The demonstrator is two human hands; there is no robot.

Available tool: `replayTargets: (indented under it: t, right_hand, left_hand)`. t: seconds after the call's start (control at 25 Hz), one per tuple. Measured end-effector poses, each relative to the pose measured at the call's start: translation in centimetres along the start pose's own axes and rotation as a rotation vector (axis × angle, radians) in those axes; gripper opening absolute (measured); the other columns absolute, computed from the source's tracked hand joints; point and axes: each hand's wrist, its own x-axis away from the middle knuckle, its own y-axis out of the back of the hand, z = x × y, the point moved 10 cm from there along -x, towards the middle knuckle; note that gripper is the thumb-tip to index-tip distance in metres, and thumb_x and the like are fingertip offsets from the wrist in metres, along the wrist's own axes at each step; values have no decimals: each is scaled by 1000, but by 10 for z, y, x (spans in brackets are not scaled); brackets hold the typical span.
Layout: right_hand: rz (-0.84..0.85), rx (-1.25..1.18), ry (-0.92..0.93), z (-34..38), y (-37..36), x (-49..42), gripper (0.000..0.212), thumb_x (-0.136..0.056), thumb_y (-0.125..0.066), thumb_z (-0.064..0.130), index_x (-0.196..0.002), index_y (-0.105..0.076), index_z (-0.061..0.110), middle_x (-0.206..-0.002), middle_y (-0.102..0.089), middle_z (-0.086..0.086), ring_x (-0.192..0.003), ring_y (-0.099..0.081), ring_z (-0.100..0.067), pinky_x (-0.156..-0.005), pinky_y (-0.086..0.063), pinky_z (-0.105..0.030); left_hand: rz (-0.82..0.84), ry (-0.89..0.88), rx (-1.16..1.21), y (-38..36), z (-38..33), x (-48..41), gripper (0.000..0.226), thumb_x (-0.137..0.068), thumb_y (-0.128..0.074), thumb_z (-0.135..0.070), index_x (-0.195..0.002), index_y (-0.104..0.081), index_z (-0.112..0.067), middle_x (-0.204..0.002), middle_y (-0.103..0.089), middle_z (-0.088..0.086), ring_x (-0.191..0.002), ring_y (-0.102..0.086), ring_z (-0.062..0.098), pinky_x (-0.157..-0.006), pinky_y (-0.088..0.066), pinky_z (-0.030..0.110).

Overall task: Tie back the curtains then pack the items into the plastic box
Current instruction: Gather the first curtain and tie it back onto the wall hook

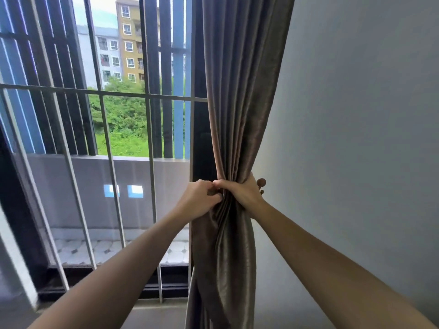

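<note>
Curtain [240,91] hangs top to bottom between the barred window [104,92] and the wall [356,138], bunched at its waist. Right hand [242,192] wraps round the bunch from the wall side, left hand [198,199] pinches folds at the front, hands touching. Small brown knob [261,182] sits just behind the right one, so that's nearer.

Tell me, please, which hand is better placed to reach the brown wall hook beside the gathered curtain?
Probably the right hand: it grips the gathered curtain on the wall side, just beside the brown hook. The left hand pinches the folds on the window side, farther away.
</note>
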Motion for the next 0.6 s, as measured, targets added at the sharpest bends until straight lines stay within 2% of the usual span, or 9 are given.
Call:
replayTargets:
  t: [0.12,0.28,0.36,0.48,0.6]
  right_hand:
    - [-11,168,27,22,6,-6,100,-49,-87,43,-133,-38,22,-122,-57,4,-109,-57,-17,-97,-49,-35]
    - [7,275,60,38,13,-8,93,-63,-83,35,-138,-29,21,-128,-53,-1,-113,-54,-22,-98,-48,-37]
    - [37,295,44,39,15,-9,85,-71,-77,33,-140,-29,20,-129,-52,-3,-114,-54,-24,-98,-48,-38]
    - [44,289,-26,37,19,-14,80,-75,-73,32,-140,-29,22,-130,-51,-3,-116,-53,-25,-99,-47,-39]
    - [4,205,-86,37,18,-15,76,-68,-74,34,-134,-39,25,-122,-57,-1,-110,-56,-24,-98,-48,-43]
  left_hand:
    - [-18,23,-50,-3,-2,6,26,-84,-58,-23,-65,-56,-6,-55,-47,-1,-63,-49,21,-55,-33,29]
    - [-11,53,-198,-1,-6,14,33,-87,-53,-33,-71,-61,-5,-65,-54,5,-71,-56,27,-57,-35,30]
    - [49,124,-212,7,3,14,34,-88,-55,-36,-71,-63,-8,-64,-55,4,-68,-55,23,-55,-35,28]
    - [179,240,-27,8,14,17,35,-86,-60,-39,-73,-69,-7,-65,-59,6,-64,-56,18,-61,-43,30]
    - [249,220,111,-13,-4,28,30,-88,-59,-36,-72,-67,-12,-70,-62,5,-69,-59,18,-66,-46,31]
